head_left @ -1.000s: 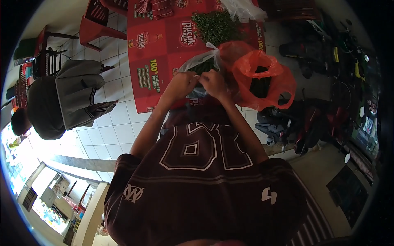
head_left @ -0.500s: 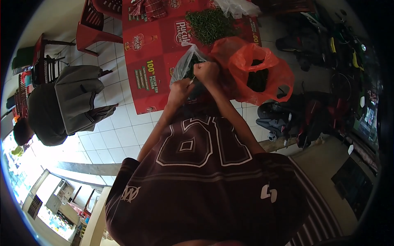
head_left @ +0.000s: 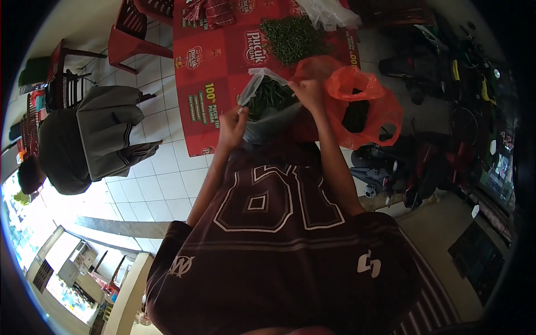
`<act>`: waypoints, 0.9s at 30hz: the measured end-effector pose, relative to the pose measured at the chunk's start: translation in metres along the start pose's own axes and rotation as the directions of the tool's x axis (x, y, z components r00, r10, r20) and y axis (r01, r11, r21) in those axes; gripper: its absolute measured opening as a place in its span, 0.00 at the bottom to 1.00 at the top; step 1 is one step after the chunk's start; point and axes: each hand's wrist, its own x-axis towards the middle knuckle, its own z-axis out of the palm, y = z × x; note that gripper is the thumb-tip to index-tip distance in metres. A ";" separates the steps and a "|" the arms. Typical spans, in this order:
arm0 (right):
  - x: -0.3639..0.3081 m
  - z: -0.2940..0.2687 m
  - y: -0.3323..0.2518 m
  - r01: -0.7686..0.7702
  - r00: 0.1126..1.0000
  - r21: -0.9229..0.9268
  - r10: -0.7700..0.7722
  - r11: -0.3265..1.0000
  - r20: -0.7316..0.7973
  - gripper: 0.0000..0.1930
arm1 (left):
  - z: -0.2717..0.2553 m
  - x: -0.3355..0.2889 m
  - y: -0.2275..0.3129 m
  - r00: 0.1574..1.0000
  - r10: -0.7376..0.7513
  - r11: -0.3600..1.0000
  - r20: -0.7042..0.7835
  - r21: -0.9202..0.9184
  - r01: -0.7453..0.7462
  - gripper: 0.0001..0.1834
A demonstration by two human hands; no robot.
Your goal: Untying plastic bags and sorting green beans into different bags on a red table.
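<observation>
A clear plastic bag (head_left: 262, 129) full of green chillies or similar long green pods (head_left: 273, 96) stands at the near edge of the red table, its mouth spread wide. My left hand (head_left: 231, 126) pinches the left side of its rim. On the right side of the rim, my right hand (head_left: 310, 92) is closed on the plastic. An orange plastic bag (head_left: 385, 106) with dark green contents (head_left: 355, 116) sits just right of my right hand. Beyond the bags lies a loose heap of thin green pods (head_left: 293, 39).
The table (head_left: 223, 72) has a printed red cover. A crumpled clear bag (head_left: 329, 14) and a checked red cloth (head_left: 212, 12) lie at its far side. Red chairs (head_left: 131, 39) stand left; a person (head_left: 67, 139) is seated further left. Motorbikes (head_left: 430, 156) are parked at right.
My hands have moved apart, from together over the bag's gathered top to opposite sides of its rim. The bag's mouth has opened, showing the green pods inside.
</observation>
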 end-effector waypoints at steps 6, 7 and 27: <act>-0.039 -0.020 -0.019 -0.117 0.883 -0.173 0.182 0.978 0.433 0.23 | -0.032 0.064 -0.002 0.989 0.136 0.984 -0.059 0.121 -0.129 0.21; -0.044 -0.019 -0.023 -0.112 0.885 -0.175 0.179 0.978 0.430 0.23 | -0.033 0.067 -0.003 0.988 0.141 0.984 -0.062 0.118 -0.133 0.21; -0.025 0.024 -0.082 0.550 0.807 -0.333 -0.385 0.766 0.448 0.43 | -0.037 0.015 -0.039 0.931 0.016 0.914 -0.364 0.383 0.134 0.18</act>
